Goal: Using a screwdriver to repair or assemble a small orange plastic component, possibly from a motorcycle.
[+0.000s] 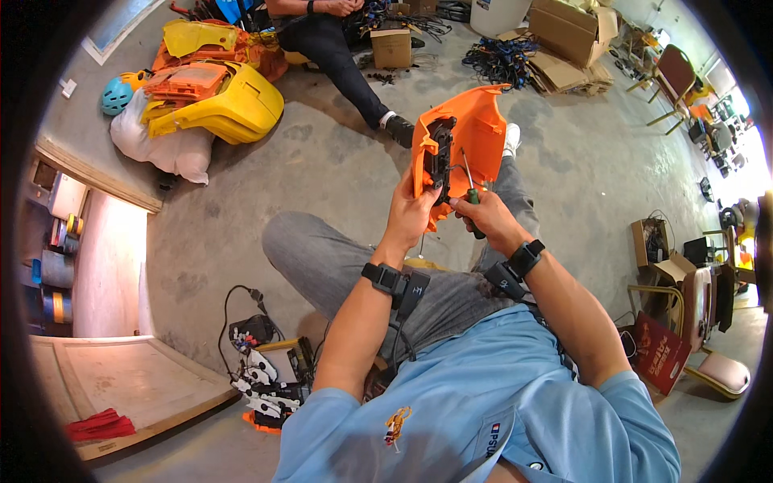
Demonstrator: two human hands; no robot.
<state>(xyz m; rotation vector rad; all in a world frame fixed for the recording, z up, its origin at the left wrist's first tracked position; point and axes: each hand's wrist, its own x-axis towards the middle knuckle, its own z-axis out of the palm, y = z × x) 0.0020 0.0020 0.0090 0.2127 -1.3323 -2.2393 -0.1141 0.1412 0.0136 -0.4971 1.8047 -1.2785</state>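
Note:
An orange plastic housing [481, 133] is held up in front of me, its hollow side facing me. Along its left inner wall runs a black part [439, 153]. My left hand [412, 208] is closed on the lower left edge of the housing, with the thumb by the black part. A screwdriver with a green and black handle [473, 197] sits in the closed fingers of my right hand [489, 216]. Its thin shaft points up across the inside of the housing. Whether the tip touches anything I cannot tell.
Another person's leg [342, 68] stretches across the floor ahead. Yellow and orange plastic shells [233, 101] rest on a white sack [161, 137] at the left. Black cables [503, 63] and cardboard boxes [568, 36] lie at the back. Stripped machine parts [270, 378] stand at my left.

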